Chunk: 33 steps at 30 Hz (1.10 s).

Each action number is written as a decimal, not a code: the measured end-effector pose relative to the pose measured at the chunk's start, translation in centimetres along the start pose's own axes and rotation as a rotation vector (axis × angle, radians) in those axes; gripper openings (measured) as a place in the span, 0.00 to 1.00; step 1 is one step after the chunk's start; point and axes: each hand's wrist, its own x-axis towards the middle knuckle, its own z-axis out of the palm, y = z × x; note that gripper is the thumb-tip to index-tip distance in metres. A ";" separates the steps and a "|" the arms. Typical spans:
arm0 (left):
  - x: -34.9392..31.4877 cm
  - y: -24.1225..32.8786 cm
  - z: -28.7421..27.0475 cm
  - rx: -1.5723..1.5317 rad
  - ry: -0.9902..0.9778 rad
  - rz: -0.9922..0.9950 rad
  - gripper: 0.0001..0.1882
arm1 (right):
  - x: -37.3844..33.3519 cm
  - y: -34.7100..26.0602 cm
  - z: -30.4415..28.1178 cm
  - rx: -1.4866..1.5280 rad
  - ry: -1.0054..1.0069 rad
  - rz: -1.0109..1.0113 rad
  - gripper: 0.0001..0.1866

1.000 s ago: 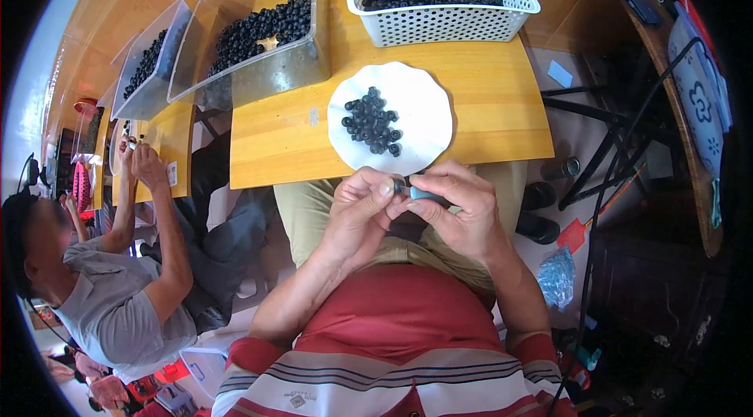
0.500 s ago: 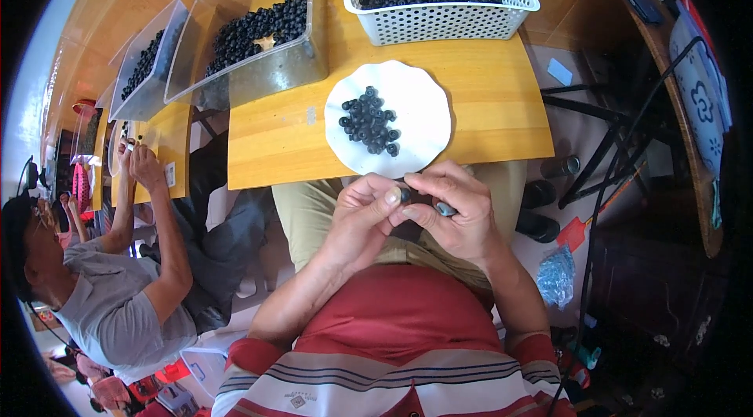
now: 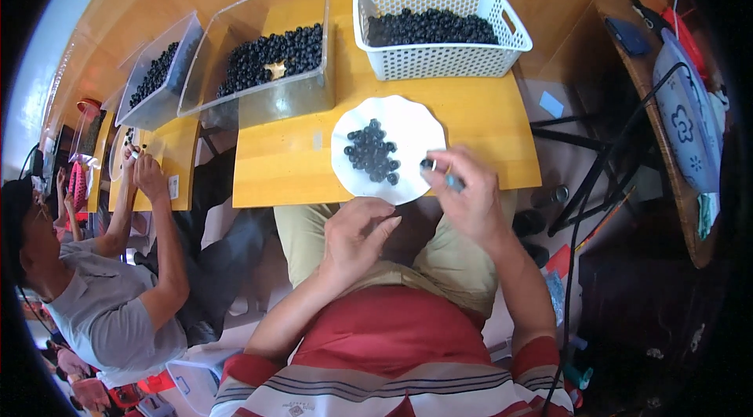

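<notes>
A white scalloped plate [image 3: 423,131] lies at the table's near edge with a loose heap of small black beads [image 3: 370,152] on its left half. Over the plate's right rim, my right hand [image 3: 473,193] pinches one black bead [image 3: 427,164] in its fingertips. A slim tool with a blue-grey end [image 3: 453,182] is also tucked in that hand; most of it is hidden by the fingers. Just below the plate, above my lap, my left hand [image 3: 354,236] is open, thumb apart from the fingers, and nothing shows in it.
Behind the plate stand a white perforated basket [image 3: 443,65] and a clear plastic bin [image 3: 294,99], both with many black beads. Farther left is another clear bin [image 3: 149,111] beside a seated person [image 3: 118,291] working at a separate table. A black cable [image 3: 576,260] hangs at right.
My hands have parted. The right hand has moved up and right to the plate's rim with a bead; the left has opened and dropped slightly. The view has tilted a little.
</notes>
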 end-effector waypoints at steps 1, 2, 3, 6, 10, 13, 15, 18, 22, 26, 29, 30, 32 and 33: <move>0.6 0.2 -0.2 0.108 0.031 0.133 0.10 | 1.6 0.3 -0.5 -0.041 0.024 0.018 0.13; 1.1 0.2 -0.3 0.109 0.039 0.143 0.10 | 3.8 0.4 -1.1 -0.109 0.088 0.000 0.14; 1.5 0.1 -0.4 0.217 0.027 0.199 0.10 | 6.3 0.8 -1.5 -0.174 0.149 -0.015 0.16; 2.9 0.0 -0.2 0.372 -0.043 0.280 0.10 | 13.8 3.6 -3.8 -0.373 0.330 -0.081 0.22; 3.5 -0.4 -0.1 0.561 -0.145 0.363 0.13 | 13.7 3.9 -4.2 -0.328 0.308 -0.016 0.23; 3.7 -0.5 -0.2 0.623 -0.179 0.382 0.17 | 9.7 3.9 -2.8 -0.262 0.221 0.112 0.20; 3.9 -0.6 0.0 0.635 -0.194 0.398 0.18 | 7.3 4.1 -2.0 -0.206 0.199 0.180 0.19; 3.9 -1.1 0.0 0.640 -0.210 0.409 0.19 | 4.6 4.3 -1.1 -0.139 0.200 0.244 0.16; 3.9 -1.5 -0.2 0.603 -0.251 0.409 0.21 | 2.7 3.8 -0.7 -0.024 0.179 0.294 0.14; 3.9 -1.7 -0.4 0.613 -0.250 0.448 0.21 | 1.8 3.7 -0.3 0.003 0.138 0.268 0.14; 3.9 -1.9 -0.4 0.624 -0.254 0.458 0.21 | 1.3 3.3 0.2 0.040 0.154 0.235 0.12; 4.0 -1.8 -0.6 0.624 -0.255 0.458 0.21 | 1.0 3.4 0.3 0.040 0.154 0.235 0.12; 4.2 -1.6 -0.8 0.619 -0.299 0.457 0.21 | 0.6 3.4 0.5 0.069 0.123 0.244 0.11; 4.2 -1.6 -0.8 0.620 -0.298 0.455 0.21 | 0.4 3.3 0.6 0.070 0.121 0.243 0.11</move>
